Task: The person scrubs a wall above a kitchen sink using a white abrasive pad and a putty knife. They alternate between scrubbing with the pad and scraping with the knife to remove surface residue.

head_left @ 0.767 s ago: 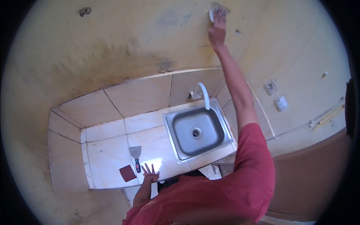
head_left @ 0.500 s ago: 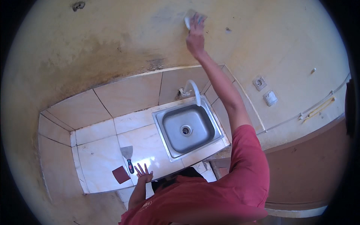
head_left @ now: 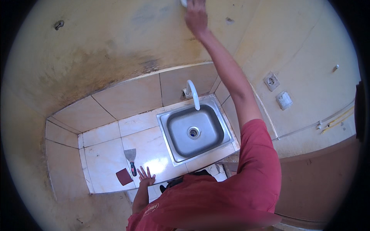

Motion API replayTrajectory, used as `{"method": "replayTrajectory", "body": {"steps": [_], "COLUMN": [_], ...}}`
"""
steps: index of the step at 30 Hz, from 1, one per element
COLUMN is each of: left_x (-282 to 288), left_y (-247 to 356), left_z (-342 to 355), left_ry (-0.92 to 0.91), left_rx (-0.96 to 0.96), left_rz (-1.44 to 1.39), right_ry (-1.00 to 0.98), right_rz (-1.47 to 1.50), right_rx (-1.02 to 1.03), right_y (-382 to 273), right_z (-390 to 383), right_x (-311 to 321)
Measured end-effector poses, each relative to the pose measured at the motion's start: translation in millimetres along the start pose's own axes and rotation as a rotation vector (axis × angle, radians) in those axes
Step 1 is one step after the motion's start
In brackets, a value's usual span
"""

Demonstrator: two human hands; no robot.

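My right arm reaches up, and my right hand (head_left: 196, 19) is closed on a white piece (head_left: 184, 3) against the stained yellowish wall (head_left: 115, 42). The top edge of the picture cuts most of that piece off, so its kind is unclear. My left hand (head_left: 146, 178) rests on the tiled counter (head_left: 104, 161) at its front edge, fingers spread, holding nothing. Just left of it lies a putty knife (head_left: 132, 161) with a wide metal blade and a dark and red handle. Beside the handle lies a reddish-brown square (head_left: 124, 176), which looks like sandpaper.
A steel sink (head_left: 165, 133) with a white curved tap (head_left: 192, 92) is set into the counter to the right. Tiled backsplash (head_left: 127, 94) runs behind. A socket (head_left: 271, 81) and a white wall plate (head_left: 284, 100) sit on the right wall, near yellow tubing (head_left: 339, 120).
My right hand and the white piece now appear higher, partly past the top edge. The view has shifted slightly. My left hand stays spread on the counter; the putty knife and square have not moved.
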State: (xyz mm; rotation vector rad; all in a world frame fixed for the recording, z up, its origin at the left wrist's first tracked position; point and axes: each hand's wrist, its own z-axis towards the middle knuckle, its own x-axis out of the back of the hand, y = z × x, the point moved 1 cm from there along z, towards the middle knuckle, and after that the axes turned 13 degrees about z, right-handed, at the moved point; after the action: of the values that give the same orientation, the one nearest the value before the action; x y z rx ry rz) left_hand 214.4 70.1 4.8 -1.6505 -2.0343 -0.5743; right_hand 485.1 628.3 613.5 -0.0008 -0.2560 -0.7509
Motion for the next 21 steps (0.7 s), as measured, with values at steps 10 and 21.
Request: {"method": "replayTrajectory", "body": {"steps": [10,21], "left_x": [-10,-81], "left_y": [26,113], "left_z": [-12,-20], "left_ry": [0.418,0.790], "left_rx": [0.151,0.499], "left_rz": [-0.113,-0.445], "right_ry": [-0.080,-0.114], "right_rz": [0.068,-0.008], "right_rx": [0.053,0.253], "right_y": [31,14], "right_z": [-67,-36], "right_x": [-9,-11]}}
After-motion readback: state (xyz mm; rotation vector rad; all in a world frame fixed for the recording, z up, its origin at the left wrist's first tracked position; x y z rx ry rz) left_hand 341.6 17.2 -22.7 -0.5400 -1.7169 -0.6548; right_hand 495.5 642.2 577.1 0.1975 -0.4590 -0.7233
